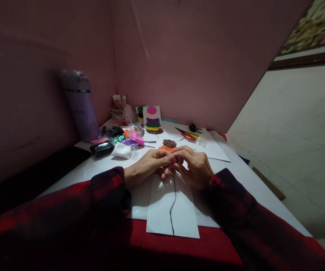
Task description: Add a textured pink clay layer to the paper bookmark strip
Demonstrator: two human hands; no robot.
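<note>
My left hand (pixel 150 162) and my right hand (pixel 196 165) meet over the top half of a white sheet of paper (pixel 161 218). Between their fingertips is a small pink piece (pixel 175 160) with something dark beside it; the fingers cover most of it, and its kind does not show. Both hands are closed around it. A wavy black line (pixel 174 199) runs down the paper below my fingers. Just beyond the hands, a rough brown patch (pixel 169 143) and a shaggy orange patch (pixel 166 148) show, partly hidden by my fingers.
Several soft coloured packets, including a black one (pixel 102 149) and a white one (pixel 122 150), lie at left. Behind them stands a purple bottle (pixel 82 109). A striped colour card (pixel 152 119) leans at the back. Red-handled scissors (pixel 189 136) lie at right on paper.
</note>
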